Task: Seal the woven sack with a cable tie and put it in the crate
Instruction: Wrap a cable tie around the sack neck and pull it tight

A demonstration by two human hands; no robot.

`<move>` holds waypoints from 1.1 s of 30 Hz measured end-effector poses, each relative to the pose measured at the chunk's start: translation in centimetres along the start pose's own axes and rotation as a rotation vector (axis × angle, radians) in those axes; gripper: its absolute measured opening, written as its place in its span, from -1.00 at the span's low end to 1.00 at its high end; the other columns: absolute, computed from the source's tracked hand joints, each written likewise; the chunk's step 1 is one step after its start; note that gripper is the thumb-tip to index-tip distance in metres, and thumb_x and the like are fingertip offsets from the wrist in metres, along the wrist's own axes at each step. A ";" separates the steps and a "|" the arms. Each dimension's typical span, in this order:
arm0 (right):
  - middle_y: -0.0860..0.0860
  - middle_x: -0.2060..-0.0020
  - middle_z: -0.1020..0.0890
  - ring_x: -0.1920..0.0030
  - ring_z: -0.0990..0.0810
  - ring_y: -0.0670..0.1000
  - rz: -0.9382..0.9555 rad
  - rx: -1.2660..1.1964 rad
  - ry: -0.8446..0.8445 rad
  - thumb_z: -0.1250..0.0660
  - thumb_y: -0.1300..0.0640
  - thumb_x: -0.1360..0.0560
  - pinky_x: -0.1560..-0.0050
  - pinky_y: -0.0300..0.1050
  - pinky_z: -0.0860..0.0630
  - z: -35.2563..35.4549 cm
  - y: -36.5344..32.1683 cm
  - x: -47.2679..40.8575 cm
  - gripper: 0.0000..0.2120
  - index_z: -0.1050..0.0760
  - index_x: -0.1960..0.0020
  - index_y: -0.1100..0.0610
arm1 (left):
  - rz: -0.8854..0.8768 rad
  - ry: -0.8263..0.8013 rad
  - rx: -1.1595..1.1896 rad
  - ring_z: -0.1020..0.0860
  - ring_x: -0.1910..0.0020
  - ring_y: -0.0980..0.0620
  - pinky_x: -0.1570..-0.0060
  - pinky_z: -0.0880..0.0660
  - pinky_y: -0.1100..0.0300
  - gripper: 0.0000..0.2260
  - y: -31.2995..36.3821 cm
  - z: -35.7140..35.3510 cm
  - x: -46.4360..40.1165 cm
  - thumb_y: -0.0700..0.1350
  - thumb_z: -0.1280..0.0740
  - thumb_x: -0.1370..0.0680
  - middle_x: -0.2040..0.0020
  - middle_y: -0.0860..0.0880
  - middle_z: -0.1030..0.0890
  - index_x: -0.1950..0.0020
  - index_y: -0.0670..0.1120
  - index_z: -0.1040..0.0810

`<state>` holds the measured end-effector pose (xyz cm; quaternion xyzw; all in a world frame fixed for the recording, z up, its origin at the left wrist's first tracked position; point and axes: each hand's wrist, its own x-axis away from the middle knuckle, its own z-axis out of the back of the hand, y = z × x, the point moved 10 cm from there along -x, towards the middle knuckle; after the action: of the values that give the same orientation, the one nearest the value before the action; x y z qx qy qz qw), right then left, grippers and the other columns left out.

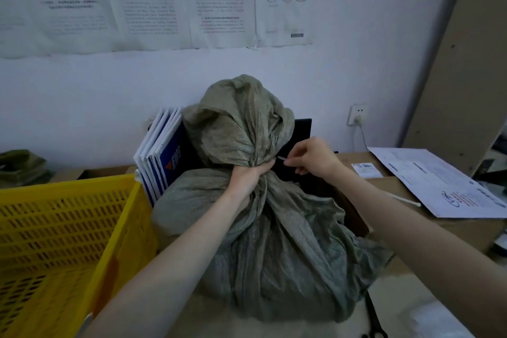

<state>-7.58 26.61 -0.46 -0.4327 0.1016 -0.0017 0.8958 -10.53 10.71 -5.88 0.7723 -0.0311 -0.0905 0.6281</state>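
Green woven sack (274, 241) neck gripped in L hand (247, 175); R hand (312, 159) fingers pinching cable tie (281, 158) beside neck.

Just 1 view here, head-worn, looking forward and down over both forearms, close in on the woven sack (263, 228), with the yellow crate (65, 230) at its left and the papered wall (356, 63) behind.
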 end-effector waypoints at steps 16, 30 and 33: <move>-0.05 0.34 -0.57 0.34 -0.53 -0.05 0.004 0.244 -0.072 -0.42 0.24 -0.45 0.36 -0.31 -0.47 1.3 0.9 0.3 -0.93 -0.60 0.20 0.16 | -0.005 0.163 0.083 -0.51 -0.22 -0.06 -0.25 -0.43 0.10 -0.60 -0.9 1.7 -0.6 -0.33 -0.39 -0.50 -0.25 -0.08 -0.55 -0.32 -0.22 -0.47; 0.01 0.24 -0.66 0.09 -0.45 0.03 -0.197 0.219 0.267 -0.35 0.13 -0.50 -0.04 -0.01 -0.17 8.2 7.8 3.1 -0.88 -0.66 0.14 -0.01 | 0.046 0.172 0.108 -0.52 -0.23 -0.08 -0.32 -0.42 -0.04 -0.55 -1.7 1.6 -1.4 -0.25 -0.44 -0.48 -0.27 -0.07 -0.55 -0.35 -0.14 -0.46; 0.04 0.30 -0.66 0.09 -0.45 0.07 -0.236 0.293 0.310 -0.30 0.17 -0.52 -0.18 0.09 -0.15 8.8 8.4 3.5 -0.74 -0.57 0.29 -0.09 | 0.065 0.100 0.013 -0.55 -0.20 -0.06 -0.30 -0.44 -0.02 -0.55 -1.0 1.1 -1.7 -0.22 -0.47 -0.46 -0.25 -0.06 -0.58 -0.33 -0.14 -0.49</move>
<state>-3.29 38.37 -2.31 -0.3013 0.1855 -0.1873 0.9164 -12.44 10.12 -6.86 0.7786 -0.0251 -0.0311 0.6262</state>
